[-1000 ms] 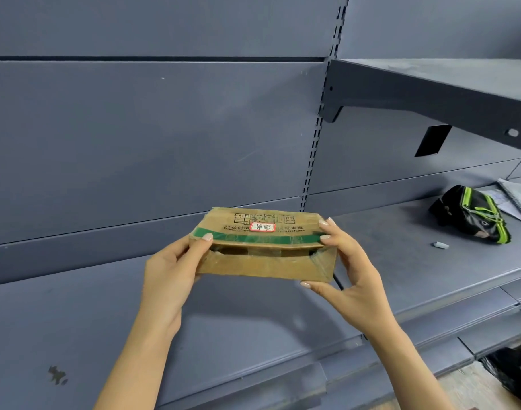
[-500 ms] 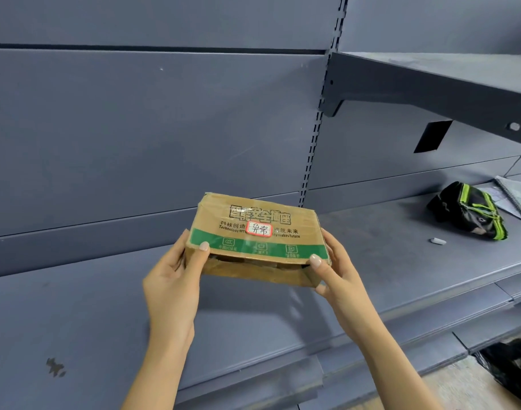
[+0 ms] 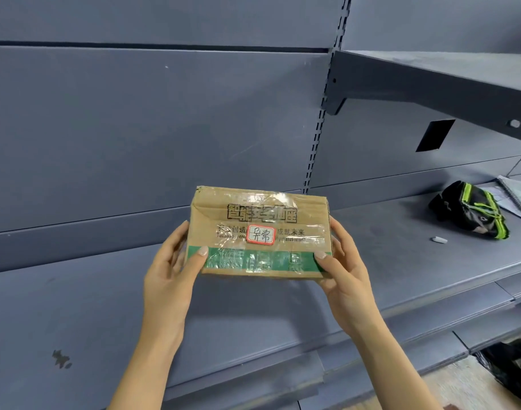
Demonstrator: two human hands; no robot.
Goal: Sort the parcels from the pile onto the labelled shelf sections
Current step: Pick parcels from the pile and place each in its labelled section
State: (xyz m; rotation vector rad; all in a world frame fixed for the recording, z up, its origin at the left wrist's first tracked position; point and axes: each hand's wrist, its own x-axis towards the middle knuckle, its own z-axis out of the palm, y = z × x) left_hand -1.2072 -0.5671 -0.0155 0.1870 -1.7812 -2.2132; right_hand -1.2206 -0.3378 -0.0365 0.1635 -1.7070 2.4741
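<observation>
**While I read its label, the parcel hangs over the lower shelf**

Because grey shelving fills nearly everything ahead, I start there: a tall back panel [image 3: 135, 128], a broad lower shelf [image 3: 76, 306] beneath it, and an upper shelf [image 3: 431, 84] bracketed out on the right. I see no section label on any of it from here. I hold the cardboard parcel [image 3: 283, 208] in the air above the lower shelf, in front of the slotted upright [image 3: 318, 143]. Its taped face is tilted up towards me, I judge so that I can read it before choosing a section. My left hand [image 3: 167, 279] grips its left end and my right hand [image 3: 345, 276] its right end. My thumbs press the green band on the front and my fingers wrap round the ends, which leaves the print unobstructed. On the shelf to the right, well apart from the parcel, lie a black and green pouch [image 3: 469, 210] and, just beside it, a spiral notebook [image 3: 516, 196]. A small red-bordered label [image 3: 260, 234] with handwritten characters sits mid-face. A tiny white object [image 3: 439, 240] lies near the pouch.
</observation>
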